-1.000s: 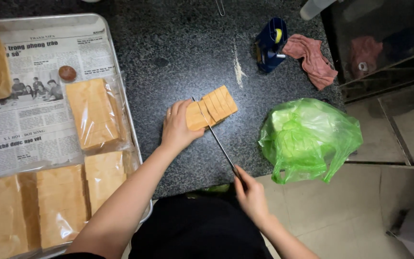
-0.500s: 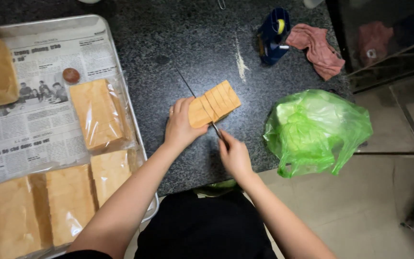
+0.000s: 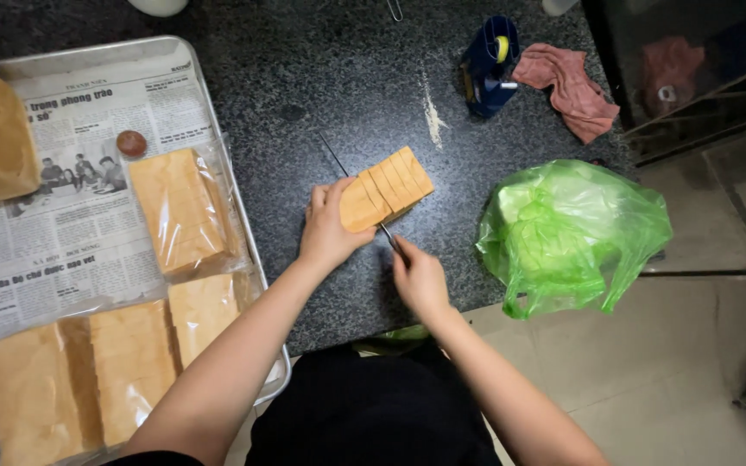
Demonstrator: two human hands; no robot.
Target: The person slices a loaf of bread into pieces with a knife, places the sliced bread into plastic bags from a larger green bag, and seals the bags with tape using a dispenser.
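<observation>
- Our left hand (image 3: 328, 231) pins the sliced loaf (image 3: 387, 187) mid-desk (image 3: 304, 103), its grip pinching the near end.
- Our right hand (image 3: 419, 278) keeps a closed grip around the knife (image 3: 357, 194).
- Clear-bagged loaves (image 3: 181, 207) lie on the newspaper-lined tray (image 3: 218, 112) to the left; a green bag (image 3: 567, 231) sits to the right.

Even overhead light, sharp, edge-warped
</observation>
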